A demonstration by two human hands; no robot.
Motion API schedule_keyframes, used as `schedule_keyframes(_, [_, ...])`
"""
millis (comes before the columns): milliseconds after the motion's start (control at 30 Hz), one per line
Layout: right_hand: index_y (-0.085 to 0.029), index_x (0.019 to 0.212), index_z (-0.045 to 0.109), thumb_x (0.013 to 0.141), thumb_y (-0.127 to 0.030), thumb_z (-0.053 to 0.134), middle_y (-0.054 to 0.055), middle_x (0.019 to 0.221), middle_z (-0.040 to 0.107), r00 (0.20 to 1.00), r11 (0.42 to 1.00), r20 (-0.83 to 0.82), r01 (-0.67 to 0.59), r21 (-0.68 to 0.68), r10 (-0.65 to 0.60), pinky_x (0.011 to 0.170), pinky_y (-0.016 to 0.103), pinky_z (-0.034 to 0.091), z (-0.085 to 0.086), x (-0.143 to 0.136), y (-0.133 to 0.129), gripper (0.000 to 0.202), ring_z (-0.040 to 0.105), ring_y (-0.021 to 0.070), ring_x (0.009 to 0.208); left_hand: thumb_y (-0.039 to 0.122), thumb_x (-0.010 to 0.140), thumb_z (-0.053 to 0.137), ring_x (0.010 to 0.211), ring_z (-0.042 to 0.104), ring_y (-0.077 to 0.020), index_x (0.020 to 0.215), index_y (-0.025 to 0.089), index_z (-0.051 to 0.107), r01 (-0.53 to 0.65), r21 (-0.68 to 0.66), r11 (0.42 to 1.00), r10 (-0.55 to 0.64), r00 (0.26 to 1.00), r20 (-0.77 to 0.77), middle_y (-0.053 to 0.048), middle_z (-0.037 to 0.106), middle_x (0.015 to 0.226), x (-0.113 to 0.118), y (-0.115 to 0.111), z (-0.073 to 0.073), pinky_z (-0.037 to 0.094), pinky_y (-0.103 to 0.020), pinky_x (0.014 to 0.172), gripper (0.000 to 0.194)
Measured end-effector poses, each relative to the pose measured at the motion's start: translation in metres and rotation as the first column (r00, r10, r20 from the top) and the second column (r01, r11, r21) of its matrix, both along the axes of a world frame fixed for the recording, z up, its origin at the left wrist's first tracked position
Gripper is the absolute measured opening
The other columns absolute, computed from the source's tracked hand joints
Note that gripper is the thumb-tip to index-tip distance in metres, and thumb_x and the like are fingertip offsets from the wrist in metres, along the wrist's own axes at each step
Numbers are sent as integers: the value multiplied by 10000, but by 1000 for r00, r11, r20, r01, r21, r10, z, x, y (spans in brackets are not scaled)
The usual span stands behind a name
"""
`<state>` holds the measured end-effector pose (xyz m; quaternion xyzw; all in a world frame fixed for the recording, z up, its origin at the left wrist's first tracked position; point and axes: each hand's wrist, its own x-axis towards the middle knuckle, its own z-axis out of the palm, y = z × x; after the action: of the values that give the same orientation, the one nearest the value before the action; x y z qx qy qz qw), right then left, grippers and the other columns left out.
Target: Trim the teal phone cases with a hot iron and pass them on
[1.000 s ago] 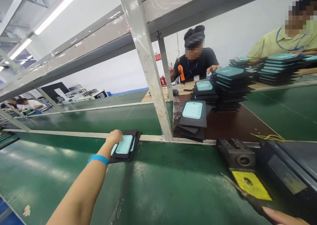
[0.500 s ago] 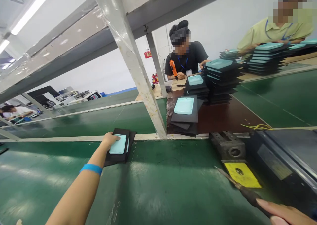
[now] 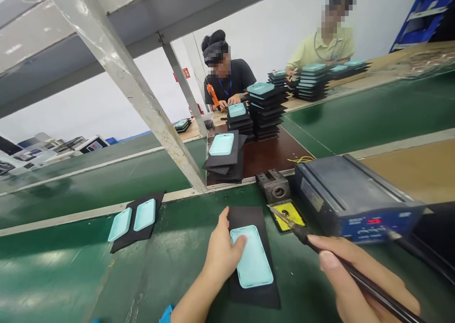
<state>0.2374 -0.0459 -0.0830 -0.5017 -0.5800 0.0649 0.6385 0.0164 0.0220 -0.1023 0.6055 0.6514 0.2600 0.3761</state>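
Observation:
My left hand (image 3: 224, 247) grips the left edge of a black sheet (image 3: 254, 297) bearing a light-blue tray-like case (image 3: 253, 261), its thumb on the case. Both are on or just above the green bench in front of me. In my right hand (image 3: 362, 275) is a soldering iron (image 3: 302, 233), held like a pen, its tip over the yellow sponge (image 3: 284, 215) of the metal iron stand (image 3: 273, 185). Further left, two more light-blue cases (image 3: 144, 214) rest on black sheets (image 3: 133, 233).
A blue-fronted soldering station (image 3: 377, 223) with a red display stands at the right. Beyond the bench rail, stacks of black sheets and light-blue cases (image 3: 221, 144) stand near two people. A slanted white post (image 3: 142, 105) rises at the left.
My left hand has moved right and nearer, bringing a black sheet and case from the pile at the rail. The iron's tip is now over the sponge. The view has turned right.

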Motion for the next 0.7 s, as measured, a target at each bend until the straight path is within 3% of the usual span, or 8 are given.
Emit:
schedule_keyframes(67, [-261, 1054, 682, 880, -167, 598, -33, 961, 698, 1000, 999, 14, -23, 45, 22, 825, 269, 511, -3, 4, 1, 215, 656, 137, 833, 335, 762, 648, 1084, 605, -298, 1452, 226, 356, 35, 65, 997, -19, 975, -223, -151, 558, 1269, 0, 2, 7, 501, -436, 902, 758])
schedule_keyframes(200, [-251, 1041, 685, 891, -188, 595, -32, 957, 695, 999, 999, -33, 24, 48, -23, 909, 286, 478, 2, 1, -3, 185, 637, 142, 890, 181, 831, 489, 1076, 595, -250, 1248, 173, 595, 257, 192, 947, -154, 890, -430, -107, 596, 1203, -13, 10, 27, 495, -392, 900, 430])
schedule_keyframes(300, [-265, 1018, 683, 905, -193, 581, -47, 927, 694, 998, 999, -47, 36, 28, -35, 917, 283, 469, 9, -4, -7, 169, 627, 131, 882, 56, 773, 461, 946, 633, -217, 1115, 159, 687, 376, 83, 923, -276, 797, -537, -74, 678, 1037, -11, 17, 37, 505, -348, 839, 423])
schedule_keyframes(367, [-265, 1043, 676, 906, -178, 577, -50, 945, 691, 1000, 1000, -23, 1, 20, -1, 936, 289, 464, 11, -5, -7, 190, 626, 127, 885, 56, 762, 481, 879, 645, -215, 1105, 164, 709, 422, 5, 907, -336, 729, -596, -69, 696, 988, -4, 20, 40, 508, -333, 783, 426])
schedule_keyframes(533, [-248, 1035, 676, 906, -179, 572, -42, 958, 691, 1000, 1000, -17, -3, 30, 4, 916, 285, 470, 9, -3, -9, 179, 627, 130, 895, 69, 770, 486, 867, 652, -236, 1105, 185, 725, 493, -59, 868, -378, 579, -723, -76, 691, 945, 11, 22, 41, 492, -317, 721, 427])
schedule_keyframes(700, [-243, 1016, 680, 904, -208, 577, -27, 924, 702, 1000, 1000, -7, 1, 17, -1, 861, 300, 488, 13, -3, -9, 156, 648, 157, 869, 27, 783, 420, 863, 653, -240, 1084, 188, 725, 555, -62, 830, -408, 527, -746, -73, 682, 900, 10, 25, 38, 484, -314, 721, 457])
